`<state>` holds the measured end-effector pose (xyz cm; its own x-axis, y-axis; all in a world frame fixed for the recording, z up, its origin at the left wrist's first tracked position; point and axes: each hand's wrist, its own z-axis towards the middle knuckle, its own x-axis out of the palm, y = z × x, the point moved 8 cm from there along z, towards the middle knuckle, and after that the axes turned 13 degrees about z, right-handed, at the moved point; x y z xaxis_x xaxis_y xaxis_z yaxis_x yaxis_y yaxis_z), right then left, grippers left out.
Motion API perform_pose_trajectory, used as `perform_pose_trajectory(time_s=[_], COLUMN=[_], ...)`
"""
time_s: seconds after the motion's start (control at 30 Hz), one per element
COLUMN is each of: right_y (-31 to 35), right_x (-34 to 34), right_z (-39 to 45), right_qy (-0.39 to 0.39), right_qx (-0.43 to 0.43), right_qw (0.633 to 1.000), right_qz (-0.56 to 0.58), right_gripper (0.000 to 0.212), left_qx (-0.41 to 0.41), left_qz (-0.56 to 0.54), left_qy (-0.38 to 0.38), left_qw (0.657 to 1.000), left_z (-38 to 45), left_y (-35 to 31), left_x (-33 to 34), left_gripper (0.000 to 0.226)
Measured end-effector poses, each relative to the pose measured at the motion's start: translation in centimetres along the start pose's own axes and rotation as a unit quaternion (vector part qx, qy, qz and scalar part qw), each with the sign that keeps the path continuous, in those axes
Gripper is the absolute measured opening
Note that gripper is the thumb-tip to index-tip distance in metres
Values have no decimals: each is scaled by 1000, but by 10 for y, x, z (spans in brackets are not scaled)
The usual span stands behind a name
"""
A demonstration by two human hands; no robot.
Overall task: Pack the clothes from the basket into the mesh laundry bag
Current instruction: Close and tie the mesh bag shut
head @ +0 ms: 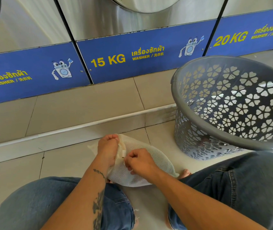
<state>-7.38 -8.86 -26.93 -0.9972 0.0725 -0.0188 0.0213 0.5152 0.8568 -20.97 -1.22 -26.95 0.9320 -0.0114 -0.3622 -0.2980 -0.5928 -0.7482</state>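
A cream mesh laundry bag (142, 153) lies bulging on the tiled floor between my knees. My left hand (108, 150) grips the bag's left edge beside the zipper. My right hand (140, 161) pinches the zipper pull at the bag's seam, fingers closed on it. To the right stands a grey plastic basket (232, 107) with flower-shaped holes, tilted toward me; no clothes show inside it. The bag's contents are hidden behind the mesh.
A row of steel washers with blue panels marked 15 KG (109, 60) and 20 KG (230, 39) stands ahead on a raised tiled step (82, 110). My jeans-clad knees (32, 205) frame the bag. Bare toes (184, 173) show by the bag's right end.
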Motion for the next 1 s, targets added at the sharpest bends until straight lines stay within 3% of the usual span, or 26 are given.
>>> perform_pose_trajectory(time_s=[0.2, 0.3, 0.37, 0.57, 0.7, 0.87, 0.93, 1.0], right_y=[-4, -6, -7, -18, -21, -7, -3, 2], right_x=[6, 12, 13, 20, 7, -36, -53, -62], right_z=[1, -1, -1, -15, -9, 23, 34, 48], right_qy=[-7, 33, 69, 149, 89, -2, -47, -72], right_qx=[27, 53, 59, 84, 85, 25, 19, 11], right_qw=[998, 991, 986, 985, 992, 996, 991, 987], right_qz=[63, 122, 142, 6, 38, -80, -122, -141], right_gripper=[26, 16, 22, 15, 19, 16, 17, 21], left_qx=[8, 28, 42, 67, 78, 121, 137, 100], left_qz=[13, 12, 9, 11, 40, 37, 113, 153], left_qy=[-2, -12, -18, -31, -40, -37, -82, -149], left_qw=[1000, 999, 999, 997, 995, 991, 981, 972], left_z=[0, 0, 0, 0, 0, 2, 0, -2], left_y=[0, -5, -9, -23, -32, -52, -51, -30], left_x=[1, -4, -8, -13, -18, -38, -58, -81], left_gripper=[15, 16, 16, 14, 14, 26, 31, 37])
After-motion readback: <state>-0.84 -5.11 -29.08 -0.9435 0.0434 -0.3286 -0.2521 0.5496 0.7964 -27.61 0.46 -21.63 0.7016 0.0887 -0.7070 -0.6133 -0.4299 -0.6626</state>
